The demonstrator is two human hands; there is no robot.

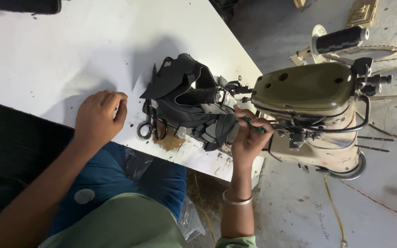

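Note:
A dark grey and black shoe upper sits on the post of an olive and cream sewing machine at the edge of a white table. My right hand pinches a thin green tool beside the upper, close to the machine's needle area. My left hand rests on the table with its fingers curled under, holding nothing I can see. It lies left of a pair of scissors next to the upper.
A black thread spool stands above the machine. A brown stain marks the table's front edge. Grey concrete floor with loose cords lies to the right. A clear plastic bag hangs below the table.

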